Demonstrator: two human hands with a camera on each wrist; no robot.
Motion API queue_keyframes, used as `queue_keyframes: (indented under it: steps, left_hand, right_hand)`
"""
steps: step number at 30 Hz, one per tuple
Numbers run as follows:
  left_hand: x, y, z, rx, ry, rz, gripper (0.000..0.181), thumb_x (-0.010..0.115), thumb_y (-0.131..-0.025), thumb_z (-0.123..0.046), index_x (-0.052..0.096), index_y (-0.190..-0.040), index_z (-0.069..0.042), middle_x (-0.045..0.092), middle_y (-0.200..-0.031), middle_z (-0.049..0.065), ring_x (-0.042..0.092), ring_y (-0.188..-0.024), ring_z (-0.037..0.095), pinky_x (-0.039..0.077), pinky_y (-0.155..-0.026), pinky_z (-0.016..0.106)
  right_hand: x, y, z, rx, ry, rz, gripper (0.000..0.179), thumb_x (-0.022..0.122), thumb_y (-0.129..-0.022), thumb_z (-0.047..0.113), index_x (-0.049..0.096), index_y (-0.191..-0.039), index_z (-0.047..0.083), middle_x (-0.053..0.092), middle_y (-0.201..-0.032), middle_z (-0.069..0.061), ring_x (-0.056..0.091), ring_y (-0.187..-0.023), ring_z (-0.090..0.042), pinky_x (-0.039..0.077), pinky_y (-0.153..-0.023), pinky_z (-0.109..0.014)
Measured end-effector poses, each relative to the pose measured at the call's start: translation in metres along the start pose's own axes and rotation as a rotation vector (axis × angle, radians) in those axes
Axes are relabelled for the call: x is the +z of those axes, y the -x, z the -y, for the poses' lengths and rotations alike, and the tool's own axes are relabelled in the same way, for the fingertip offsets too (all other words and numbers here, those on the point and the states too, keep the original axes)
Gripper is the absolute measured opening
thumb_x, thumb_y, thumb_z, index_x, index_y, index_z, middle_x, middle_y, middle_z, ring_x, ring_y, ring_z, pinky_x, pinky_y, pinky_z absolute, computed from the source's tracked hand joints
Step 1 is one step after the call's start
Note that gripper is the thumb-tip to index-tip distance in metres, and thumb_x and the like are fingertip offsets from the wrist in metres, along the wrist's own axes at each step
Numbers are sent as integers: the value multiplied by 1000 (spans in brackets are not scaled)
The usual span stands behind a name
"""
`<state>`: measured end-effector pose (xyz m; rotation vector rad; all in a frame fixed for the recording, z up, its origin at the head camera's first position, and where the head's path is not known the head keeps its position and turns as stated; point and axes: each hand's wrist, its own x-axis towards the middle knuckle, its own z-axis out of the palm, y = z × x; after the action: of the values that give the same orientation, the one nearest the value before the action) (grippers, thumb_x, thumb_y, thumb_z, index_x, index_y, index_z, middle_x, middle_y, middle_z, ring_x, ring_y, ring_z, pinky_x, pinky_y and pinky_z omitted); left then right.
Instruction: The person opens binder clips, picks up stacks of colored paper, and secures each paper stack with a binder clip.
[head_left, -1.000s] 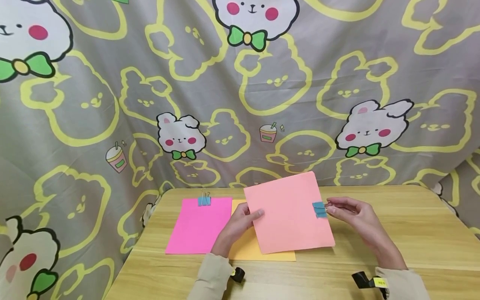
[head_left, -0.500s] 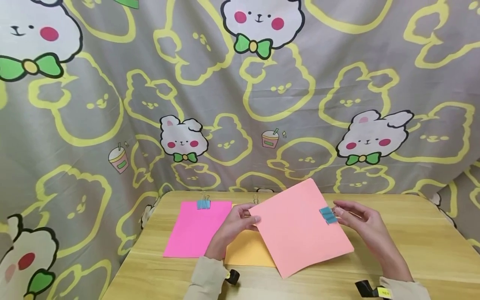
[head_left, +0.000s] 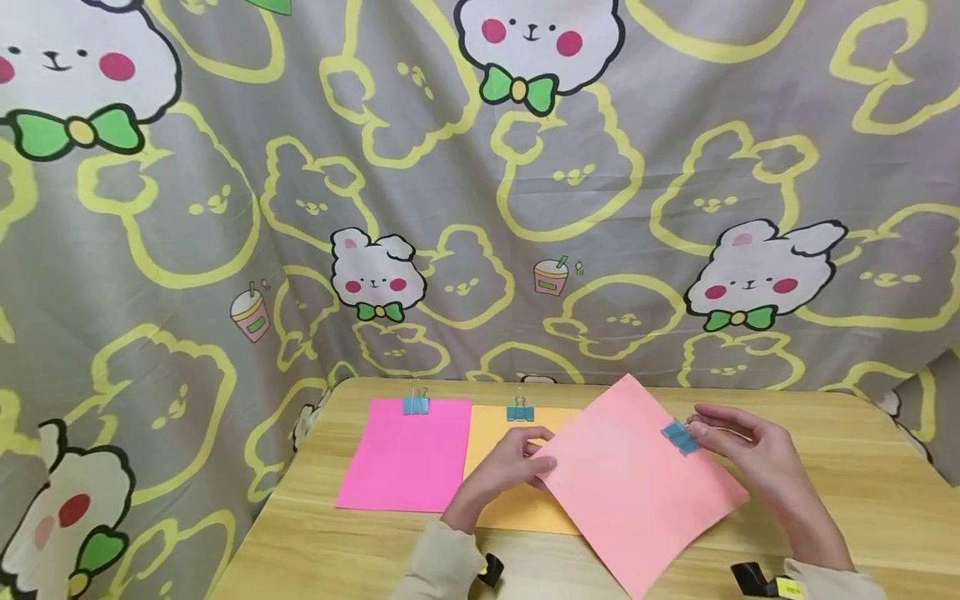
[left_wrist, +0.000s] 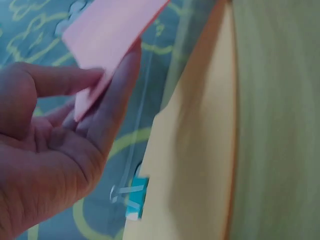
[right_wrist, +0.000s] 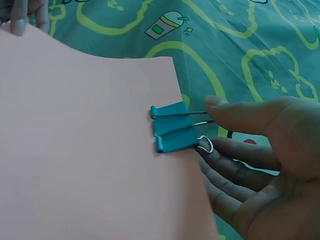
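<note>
A light pink sheet of paper (head_left: 637,492) is held up, tilted with one corner pointing down. My left hand (head_left: 504,468) pinches its left corner, thumb on the front and fingers behind, as the left wrist view shows. On the paper's upper right edge sits a blue binder clip (head_left: 680,437). My right hand (head_left: 768,462) holds this clip by its wire handles; in the right wrist view the thumb is on one handle of the clip (right_wrist: 174,129) and the fingers lie by the other.
On the wooden table (head_left: 840,467) lie magenta paper (head_left: 408,458) and, partly behind the pink sheet, yellow-orange paper (head_left: 525,515). Each bears a blue binder clip (head_left: 521,413) at its far edge. A patterned curtain (head_left: 600,167) hangs behind the table.
The pink paper has turned clockwise, shifted right and come lower, and both hands have moved with it. More of the yellow-orange paper and its clip now shows.
</note>
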<state>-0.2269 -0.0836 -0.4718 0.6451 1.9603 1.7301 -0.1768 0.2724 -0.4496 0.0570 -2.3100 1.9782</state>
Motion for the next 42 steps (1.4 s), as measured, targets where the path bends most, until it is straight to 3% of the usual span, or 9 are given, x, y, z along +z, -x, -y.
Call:
queue_keyframes:
  steps: [4, 7, 10, 14, 18, 22, 28, 35, 42]
  left_hand:
    - [25, -4, -1, -48, 2, -44, 9, 60, -97, 7, 64, -105, 7, 73, -84, 25, 72, -76, 48, 60, -69, 54]
    - [40, -6, 0, -67, 1, -44, 6, 60, -98, 6, 64, -102, 8, 73, -81, 22, 68, -76, 56, 60, -68, 53]
    - [55, -8, 2, -87, -20, -29, 7, 61, -98, 4, 67, -99, 8, 73, -78, 16, 71, -71, 51, 61, -65, 47]
    - [80, -9, 7, -118, -80, -14, 11, 65, -97, 2, 71, -87, 3, 70, -66, 10, 73, -59, 33, 60, -58, 34]
    - [103, -10, 9, -160, -65, 27, 17, 66, -97, 1, 70, -80, 3, 71, -65, 12, 73, -58, 27, 60, -55, 33]
    - [113, -11, 9, -198, -19, 63, 16, 64, -98, 3, 71, -84, 4, 73, -68, 14, 74, -63, 29, 60, -56, 36]
    - [109, -10, 15, -201, -18, 115, 14, 63, -101, -3, 74, -95, 2, 73, -70, 11, 71, -57, 19, 59, -54, 33]
    - [84, 0, 16, -160, 9, 124, 15, 61, -102, -4, 73, -104, 5, 74, -75, 11, 69, -61, 14, 59, -55, 32]
    - [47, 11, 9, -31, -208, 37, 16, 61, -102, -6, 74, -107, 2, 76, -90, 8, 68, -72, 12, 56, -61, 26]
  right_hand:
    - [-10, 1, -5, 18, 3, -43, 35, 73, -98, 19, 68, -131, 11, 75, -110, 15, 69, -98, 3, 56, -80, -18]
    - [-20, -2, -7, 24, 48, -45, 35, 72, -98, 21, 69, -131, 10, 74, -110, 17, 68, -98, 5, 56, -79, -18]
    - [-31, -9, -7, 9, 130, -41, 37, 72, -99, 22, 68, -132, 5, 74, -108, 18, 67, -97, 7, 55, -78, -16]
    - [-44, -20, -9, -25, 249, -25, 45, 71, -99, 26, 66, -132, -4, 75, -107, 16, 66, -97, 9, 52, -77, -11]
    - [-56, -31, -10, -59, 374, 27, 49, 72, -99, 27, 64, -131, -9, 77, -109, 2, 64, -94, 11, 50, -76, -9]
    - [-66, -43, -15, -64, 473, 93, 49, 72, -98, 27, 64, -130, -9, 74, -116, -16, 64, -93, 11, 49, -75, -9]
    - [-68, -63, -26, -42, 582, 171, 51, 73, -97, 33, 66, -132, -4, 73, -118, -17, 62, -94, 11, 47, -77, -12]
    - [-54, -83, -42, -75, 562, 217, 40, 74, -97, 24, 69, -124, -6, 75, -112, -17, 68, -92, -1, 51, -77, -18]
    - [-40, -96, -55, -109, 550, 237, 29, 72, -98, 19, 75, -113, -5, 76, -102, -14, 69, -86, -9, 52, -75, -22]
